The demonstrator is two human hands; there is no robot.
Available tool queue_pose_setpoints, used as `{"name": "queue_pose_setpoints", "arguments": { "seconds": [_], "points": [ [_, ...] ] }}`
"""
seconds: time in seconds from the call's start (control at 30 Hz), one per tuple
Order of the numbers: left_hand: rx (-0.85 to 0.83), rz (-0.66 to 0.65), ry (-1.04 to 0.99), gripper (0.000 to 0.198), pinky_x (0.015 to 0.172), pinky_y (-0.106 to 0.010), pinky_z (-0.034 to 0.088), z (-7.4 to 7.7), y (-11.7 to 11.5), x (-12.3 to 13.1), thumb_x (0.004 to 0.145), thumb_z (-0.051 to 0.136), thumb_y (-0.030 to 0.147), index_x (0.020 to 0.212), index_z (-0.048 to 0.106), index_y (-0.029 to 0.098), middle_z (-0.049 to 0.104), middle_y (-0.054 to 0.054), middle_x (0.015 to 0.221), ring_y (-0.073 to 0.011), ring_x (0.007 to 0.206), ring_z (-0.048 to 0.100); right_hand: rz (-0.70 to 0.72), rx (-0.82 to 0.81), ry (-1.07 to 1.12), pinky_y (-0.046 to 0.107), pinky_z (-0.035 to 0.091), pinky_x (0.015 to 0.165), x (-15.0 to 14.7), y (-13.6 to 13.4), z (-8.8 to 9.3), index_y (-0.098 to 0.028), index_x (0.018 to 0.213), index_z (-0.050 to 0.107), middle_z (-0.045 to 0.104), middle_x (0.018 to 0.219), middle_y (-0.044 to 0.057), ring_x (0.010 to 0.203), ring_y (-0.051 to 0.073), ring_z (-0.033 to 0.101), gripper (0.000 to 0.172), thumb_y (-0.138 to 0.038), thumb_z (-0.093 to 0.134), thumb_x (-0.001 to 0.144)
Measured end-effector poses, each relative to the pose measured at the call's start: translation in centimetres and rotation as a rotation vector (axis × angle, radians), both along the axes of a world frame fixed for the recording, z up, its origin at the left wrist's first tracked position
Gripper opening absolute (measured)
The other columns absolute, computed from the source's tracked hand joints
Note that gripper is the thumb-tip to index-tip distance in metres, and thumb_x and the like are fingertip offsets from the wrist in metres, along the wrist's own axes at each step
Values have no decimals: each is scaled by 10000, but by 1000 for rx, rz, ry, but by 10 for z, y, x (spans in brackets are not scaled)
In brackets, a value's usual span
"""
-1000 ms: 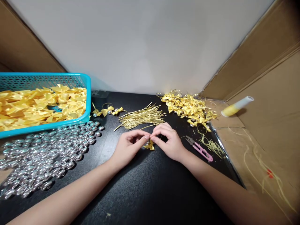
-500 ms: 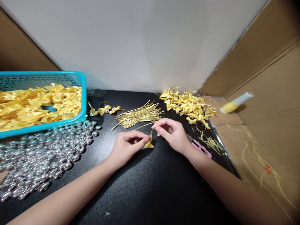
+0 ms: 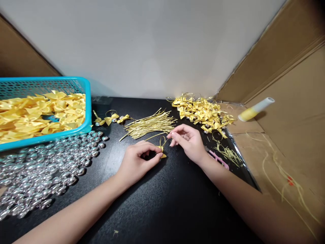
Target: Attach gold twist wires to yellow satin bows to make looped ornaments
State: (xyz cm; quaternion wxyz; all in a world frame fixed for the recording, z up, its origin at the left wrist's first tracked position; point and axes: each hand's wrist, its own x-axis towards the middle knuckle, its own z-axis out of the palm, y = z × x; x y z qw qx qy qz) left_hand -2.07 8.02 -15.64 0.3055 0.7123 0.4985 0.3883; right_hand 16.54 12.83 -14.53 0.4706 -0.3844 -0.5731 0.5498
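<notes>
My left hand (image 3: 142, 157) pinches a small yellow ribbon bow (image 3: 164, 156) between thumb and forefinger, just above the black table. From the top of the bow rises a thin gold cord (image 3: 163, 139) bent into a loop. My right hand (image 3: 189, 142) is just right of the loop, thumb and forefinger pressed together at the cord's end; the fingertips hide most of what they hold. Behind both hands lies a bundle of cut gold cords (image 3: 151, 125), one strand reaching toward the right fingers. Pink-handled scissors (image 3: 218, 159) lie partly under my right wrist.
At left, a blue basket (image 3: 88, 101) holds yellow bows, with many silver beads (image 3: 58, 169) spread before it. Several beaded bows (image 3: 111, 119) lie beside the basket. A pile of looped bows (image 3: 200, 112), cord scraps (image 3: 230, 152) and a yellow-white tube (image 3: 256, 109) are at right.
My right hand has shifted slightly right and up, away from the left. The gold cord loop above the bow now shows more clearly. My left hand keeps its pinch on the bow.
</notes>
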Motion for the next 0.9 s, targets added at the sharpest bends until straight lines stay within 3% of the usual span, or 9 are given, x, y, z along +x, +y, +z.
{"name": "queue_pose_setpoints", "arguments": {
  "seconds": [0.17,0.37,0.6,0.77,0.9],
  "points": [
    [125,29,133,62,558,-242,435,0,0,0,792,672,192,732,678,178,685,-2,669,-123,598,564,20,-23,-9,250,533,572,-2,-1,-2,-182,772,597,694,737,6,544,86,618,188,-352,678,775],
    [238,-52,209,82,672,-295,479,1,3,-2,828,615,183,750,640,177,679,-23,733,-156,700,598,-6,-39,-16,248,526,561,-2,-1,-3,-184,760,604,704,734,11,550,92,627,208,-372,692,762],
    [456,-248,322,68,706,-297,447,3,8,-8,829,595,121,836,599,188,658,-42,858,-160,765,559,21,-249,120,204,488,512,-5,5,-9,-183,763,520,739,800,30,578,106,686,269,-396,685,772],
    [475,-390,315,141,716,-275,437,3,7,-11,827,583,72,846,555,209,684,-12,867,-140,744,566,105,-357,179,191,507,527,-7,4,-10,-187,781,489,731,745,14,589,104,698,254,-367,668,804],
    [466,-427,333,149,706,-270,437,2,6,-11,842,570,73,881,539,214,683,-15,876,-144,755,570,132,-367,180,188,509,513,-9,3,-9,-184,774,492,715,707,2,577,105,697,247,-355,667,810]
  ]
}}
